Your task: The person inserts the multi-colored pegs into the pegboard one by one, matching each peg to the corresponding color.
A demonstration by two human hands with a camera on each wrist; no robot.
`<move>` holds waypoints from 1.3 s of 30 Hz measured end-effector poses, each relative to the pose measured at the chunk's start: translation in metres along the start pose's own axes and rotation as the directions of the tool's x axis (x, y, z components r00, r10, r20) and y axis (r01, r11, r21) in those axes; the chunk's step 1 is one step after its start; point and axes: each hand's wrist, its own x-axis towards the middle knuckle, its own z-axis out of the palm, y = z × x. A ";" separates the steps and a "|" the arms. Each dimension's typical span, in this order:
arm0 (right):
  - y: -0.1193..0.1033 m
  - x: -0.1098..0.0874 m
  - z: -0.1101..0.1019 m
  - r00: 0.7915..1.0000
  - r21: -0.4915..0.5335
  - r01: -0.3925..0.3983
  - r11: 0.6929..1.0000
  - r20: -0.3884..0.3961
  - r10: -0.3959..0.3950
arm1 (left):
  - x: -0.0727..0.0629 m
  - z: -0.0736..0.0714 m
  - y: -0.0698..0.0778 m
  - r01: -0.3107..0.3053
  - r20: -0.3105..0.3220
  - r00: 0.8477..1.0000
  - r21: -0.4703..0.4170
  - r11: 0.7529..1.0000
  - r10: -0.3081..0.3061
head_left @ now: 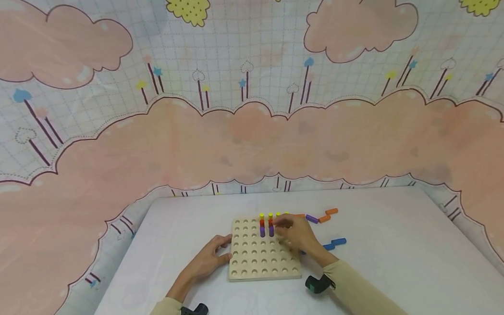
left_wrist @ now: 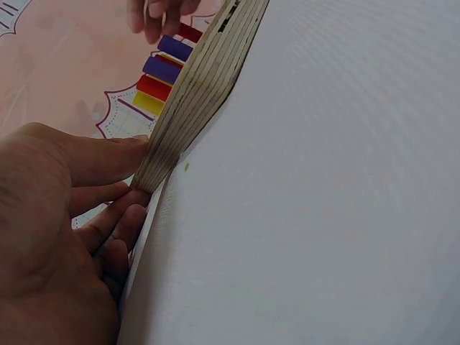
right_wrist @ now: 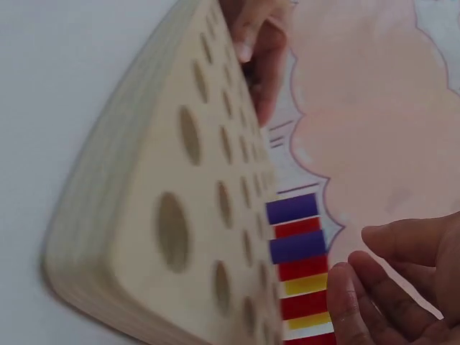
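Note:
My left hand [head_left: 209, 257] holds the left edge of a pale wooden pegboard [head_left: 246, 262], thumb and fingertips against its side, other fingers curled. Rows of round holes cover the board. Stacked pegs stand in its far rows: yellow at the back, then red, with a purple peg [head_left: 262, 231] and another purple peg [head_left: 271, 231] in front. Over the board's far right part is my right hand [head_left: 297, 234]. In the right wrist view its thumb and fingers [right_wrist: 348, 305] are apart beside the red and yellow pegs, with nothing visible between them.
Loose orange pegs [head_left: 331, 211] and a purple peg [head_left: 311, 219] lie beyond the board's right side. Blue pegs [head_left: 338, 242] lie nearer, right of my right hand. The white table [head_left: 186, 214] meets a patterned cloth [head_left: 251, 148] behind.

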 end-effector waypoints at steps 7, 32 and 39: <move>-0.007 -0.006 -0.020 0.997 0.007 0.050 0.999 -0.057 -0.049 | -0.001 0.002 -0.001 -0.002 -0.004 1.000 0.005 1.000 0.002; 0.044 0.000 -0.086 0.990 -0.068 0.035 0.997 -0.134 -0.044 | 0.002 0.000 0.000 -0.004 -0.001 1.000 0.025 1.000 0.004; 0.062 0.007 -0.092 0.987 -0.076 -0.019 0.997 -0.162 0.007 | 0.005 -0.004 -0.001 -0.009 0.011 1.000 0.019 1.000 0.009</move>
